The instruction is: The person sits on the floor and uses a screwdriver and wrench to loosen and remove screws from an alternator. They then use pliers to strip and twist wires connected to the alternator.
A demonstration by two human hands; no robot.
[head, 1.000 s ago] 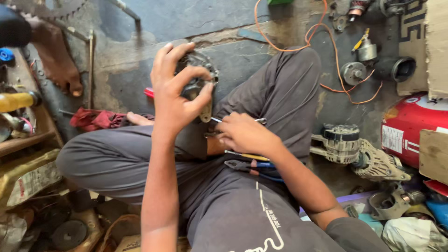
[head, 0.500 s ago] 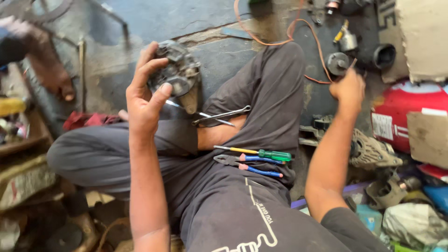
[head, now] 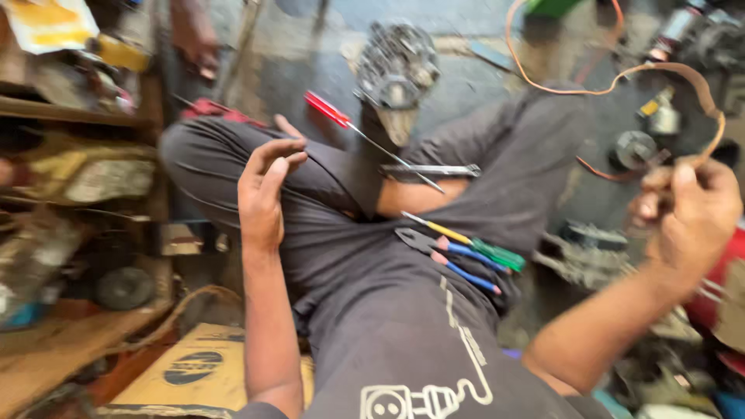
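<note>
Seated cross-legged on the workshop floor, I hold my left hand (head: pixel 264 190) open and empty above my knee while my right hand (head: pixel 687 213) grips an orange cable (head: pixel 621 74). A metal alternator housing (head: pixel 396 74) rests by my shin; a red-handled screwdriver (head: pixel 330 110) lies alongside. A tan cardboard box (head: pixel 198 372) with a dark oval label sits lower left.

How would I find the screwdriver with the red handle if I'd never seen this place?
Start at the person's crossed legs in dark trousers. Near the bent left hand, the red-handled screwdriver rests slanting across the legs, below the round metal part. The other tools lie lower on the lap, with blue, yellow and green handles; only this handle is red.
</note>
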